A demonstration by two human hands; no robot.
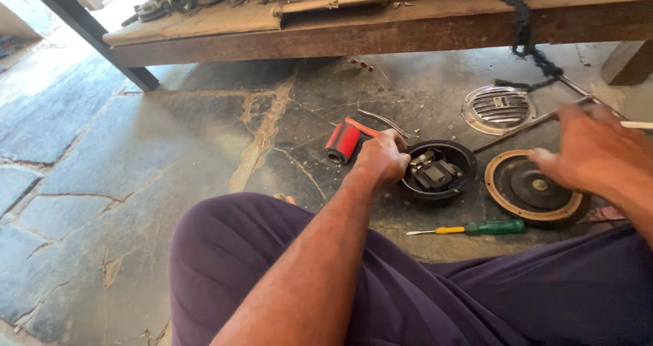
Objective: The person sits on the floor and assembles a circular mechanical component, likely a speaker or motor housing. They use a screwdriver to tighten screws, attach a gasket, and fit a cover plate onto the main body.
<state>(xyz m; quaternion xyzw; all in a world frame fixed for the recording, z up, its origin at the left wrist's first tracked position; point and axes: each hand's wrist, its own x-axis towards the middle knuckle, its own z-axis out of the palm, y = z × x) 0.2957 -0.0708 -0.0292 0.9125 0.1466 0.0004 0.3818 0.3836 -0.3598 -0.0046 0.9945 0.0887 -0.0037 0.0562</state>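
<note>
While the left grip (382, 157) clamps the black housing's (439, 170) rim, right grip (590, 149) hovers apart.

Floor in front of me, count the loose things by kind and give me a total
Round parts: 3, black housing under left hand, brown disc by right hand, chrome grille
Screwdrivers: 1, green screwdriver
Red rolls: 1, red roll
Total: 5

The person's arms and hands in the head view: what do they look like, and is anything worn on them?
Both arms are bare to where the frame cuts them off: no sleeves, gloves, watch or rings can be seen. The left hand appears sharp, with its forearm running long down the frame. The right hand is blurred, so small details cannot be told. The legs wear dark purple trousers.
</note>
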